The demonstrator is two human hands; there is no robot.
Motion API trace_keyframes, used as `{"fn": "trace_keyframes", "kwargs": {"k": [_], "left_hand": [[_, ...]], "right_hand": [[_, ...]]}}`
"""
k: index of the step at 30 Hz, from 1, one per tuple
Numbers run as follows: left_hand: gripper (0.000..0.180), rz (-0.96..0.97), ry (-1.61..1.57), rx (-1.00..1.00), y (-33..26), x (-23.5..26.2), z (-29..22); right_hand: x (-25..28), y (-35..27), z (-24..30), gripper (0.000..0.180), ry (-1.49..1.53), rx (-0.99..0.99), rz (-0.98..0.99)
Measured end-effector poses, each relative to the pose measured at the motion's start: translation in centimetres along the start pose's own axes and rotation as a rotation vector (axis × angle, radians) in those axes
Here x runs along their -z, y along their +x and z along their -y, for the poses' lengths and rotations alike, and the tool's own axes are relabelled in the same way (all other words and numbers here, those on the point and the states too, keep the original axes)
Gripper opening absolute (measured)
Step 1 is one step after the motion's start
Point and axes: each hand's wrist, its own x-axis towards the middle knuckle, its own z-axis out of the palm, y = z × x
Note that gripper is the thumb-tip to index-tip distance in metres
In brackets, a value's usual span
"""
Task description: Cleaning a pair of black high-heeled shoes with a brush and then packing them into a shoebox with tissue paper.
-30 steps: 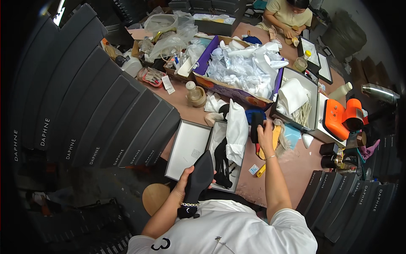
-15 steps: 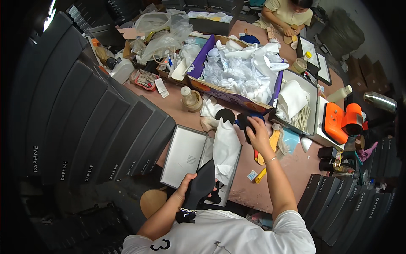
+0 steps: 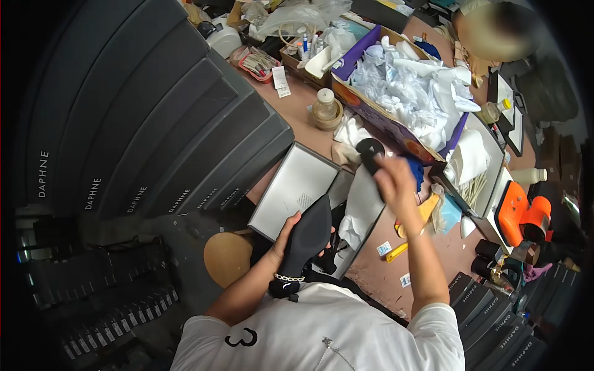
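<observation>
My left hand (image 3: 286,238) grips a black shoe (image 3: 309,229), its smooth dark sole facing up and a pale chain (image 3: 289,277) at its near end. Smeared by motion, my right hand (image 3: 396,182) has a flat black pad-like piece (image 3: 375,164) at its fingertips. That piece overlaps a round black disc (image 3: 369,147) on the table. Between the hands, beyond the shoe, lies an opened shoebox (image 3: 291,185) with a pale inside. White tissue paper (image 3: 362,204) spills over it, and a black item (image 3: 326,263) is partly hidden inside.
Stacked dark shoeboxes (image 3: 204,123) rise at the left, others (image 3: 489,315) at the right. A purple carton (image 3: 356,93) of crumpled white paper stands behind. Nearby are a jar (image 3: 326,110), a yellow-handled tool (image 3: 396,252) and an orange tape dispenser (image 3: 512,213). Another person (image 3: 498,31) sits far right.
The view has swung, shifting the table up and right. My right hand has moved the black piece leftward to the round disc. My left hand keeps hold of the shoe.
</observation>
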Motion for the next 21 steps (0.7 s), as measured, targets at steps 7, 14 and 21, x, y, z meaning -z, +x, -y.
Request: {"fn": "trace_keyframes", "kwargs": {"k": [7, 14, 21], "left_hand": [[0.065, 0.152, 0.312, 0.083, -0.5, -2.8, 1.7], [0.07, 0.176, 0.277, 0.051, -1.8, -2.8, 2.4], [0.07, 0.234, 0.169, 0.014, -2.7, -2.5, 1.7]], "right_hand": [[1.0, -5.8, 3.7, 0.024, -0.124, 0.035, 0.087], [1.5, -6.7, 8.1, 0.028, -0.227, 0.138, 0.084], [1.2, -8.8, 10.6, 0.024, -0.122, 0.201, 0.083]]}}
